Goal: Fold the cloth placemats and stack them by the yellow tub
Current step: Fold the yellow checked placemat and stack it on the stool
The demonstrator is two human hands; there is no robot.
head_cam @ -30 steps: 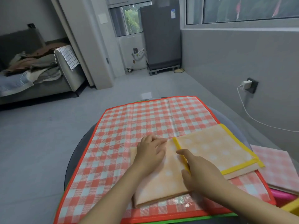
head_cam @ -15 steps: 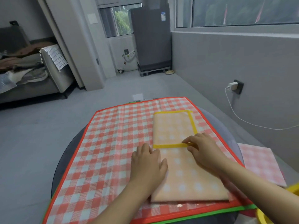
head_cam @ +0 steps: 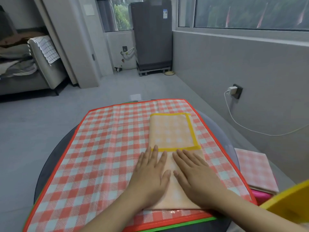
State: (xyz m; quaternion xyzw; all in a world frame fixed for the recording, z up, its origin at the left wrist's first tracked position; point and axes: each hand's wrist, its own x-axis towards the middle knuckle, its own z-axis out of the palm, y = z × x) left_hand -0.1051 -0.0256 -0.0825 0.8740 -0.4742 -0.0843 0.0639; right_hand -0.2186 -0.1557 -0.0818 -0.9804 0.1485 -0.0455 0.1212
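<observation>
Both hands slid back toward me on the orange mat (head_cam: pixel 173 131), left hand (head_cam: pixel 151 173) and right hand (head_cam: pixel 195 173) flat, fingers straight, probably pressing its fold down, yellow tub (head_cam: pixel 289 205) just right of it.

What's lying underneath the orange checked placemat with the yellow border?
The orange placemat lies on a large red-and-white checked mat; a green edge peeks out below that. Anything further beneath is covered.

Grey floor (head_cam: pixel 50 124), sofa (head_cam: pixel 33 71) left, windows (head_cam: pixel 250 12) right.

Orange-checked placemat (head_cam: pixel 173 131), yellow trim, over red-and-white gingham mat (head_cam: pixel 103 148)
</observation>
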